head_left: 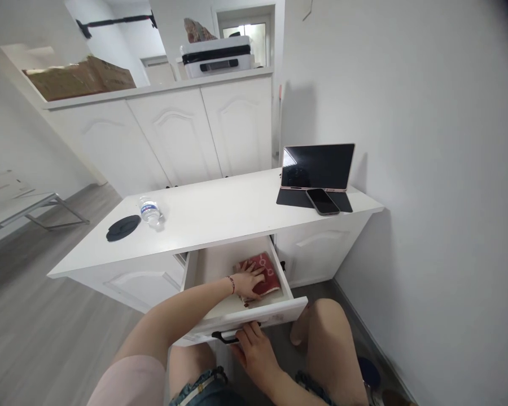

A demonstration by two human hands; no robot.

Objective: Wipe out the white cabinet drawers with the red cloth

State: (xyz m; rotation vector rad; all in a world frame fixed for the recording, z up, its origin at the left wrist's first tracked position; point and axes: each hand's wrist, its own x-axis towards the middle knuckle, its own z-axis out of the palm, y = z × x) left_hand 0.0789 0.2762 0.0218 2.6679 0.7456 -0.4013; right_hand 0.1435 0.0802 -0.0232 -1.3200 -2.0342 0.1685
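The left hand point(248, 281) lies with fingers spread on the red cloth point(267, 272), beneath them in the open drawer point(288, 310). Just below, the right hand point(254, 348) has its fingers over the black handle point(225, 339); I cannot tell whether they clamp it. Beyond them spreads a white tabletop point(220, 206).

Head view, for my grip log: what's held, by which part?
Right hand holds black curved drawer handle by its right half; left hand rests on red patterned cloth.
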